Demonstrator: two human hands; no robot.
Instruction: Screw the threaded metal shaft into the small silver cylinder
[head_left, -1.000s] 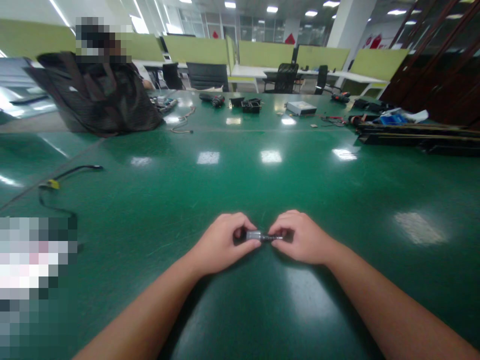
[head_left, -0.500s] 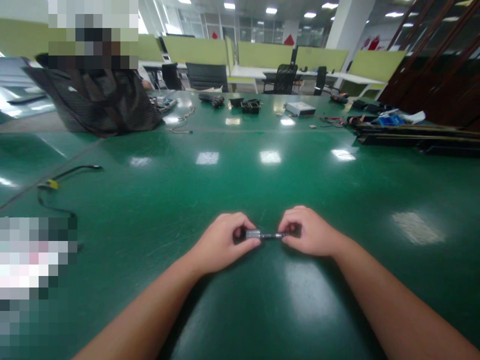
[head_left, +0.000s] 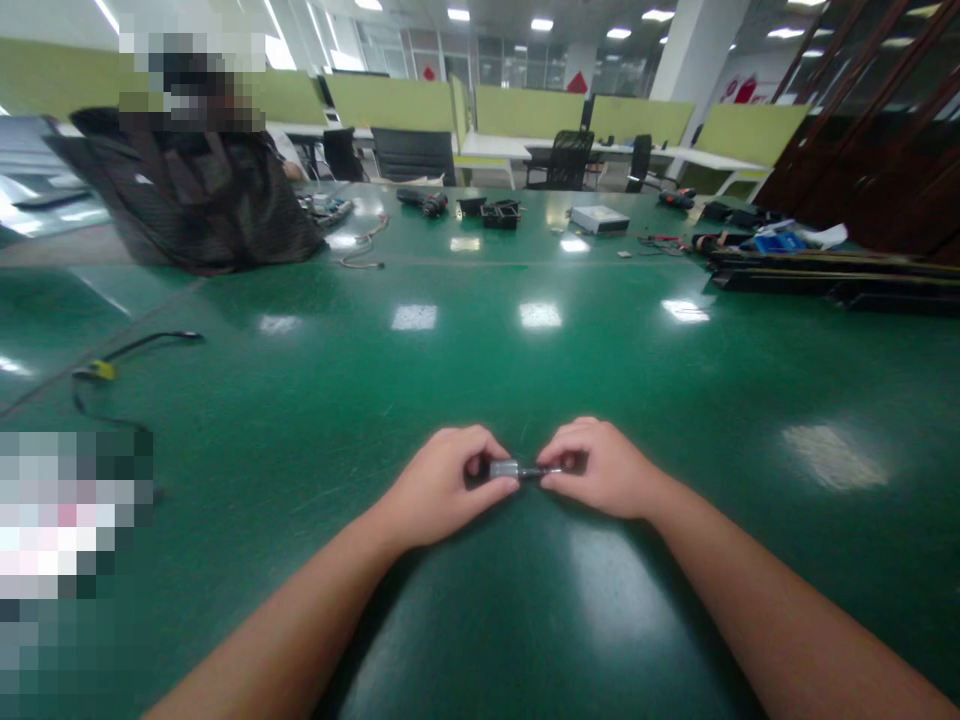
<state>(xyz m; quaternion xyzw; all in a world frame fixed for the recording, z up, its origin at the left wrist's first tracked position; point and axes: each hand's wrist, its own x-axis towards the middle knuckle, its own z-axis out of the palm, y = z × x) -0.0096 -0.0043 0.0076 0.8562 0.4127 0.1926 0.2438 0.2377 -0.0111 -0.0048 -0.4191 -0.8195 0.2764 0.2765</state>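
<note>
Low over the green table [head_left: 465,380], near the middle, my left hand [head_left: 450,485] pinches a small silvery cylinder [head_left: 505,469] between thumb and fingers. A thin dark shaft [head_left: 529,472] runs from the cylinder's right end to my right hand [head_left: 600,468]. The thumb and fingers of my right hand are closed around that shaft, and its far end is partly hidden inside the hand. The two hands face each other with a narrow gap between the fingertips. What exactly the small part is cannot be made out.
A dark bag [head_left: 217,205] stands at the back left. A black cable with a yellow tag [head_left: 103,371] lies at the left. Along the back are a power tool [head_left: 424,203], black parts [head_left: 500,213], a silver box [head_left: 599,219] and dark strips [head_left: 810,273]. A person is behind the bag.
My right hand has moved left along the shaft, closer to my left hand, so less of the shaft shows. My left hand has hardly moved.
</note>
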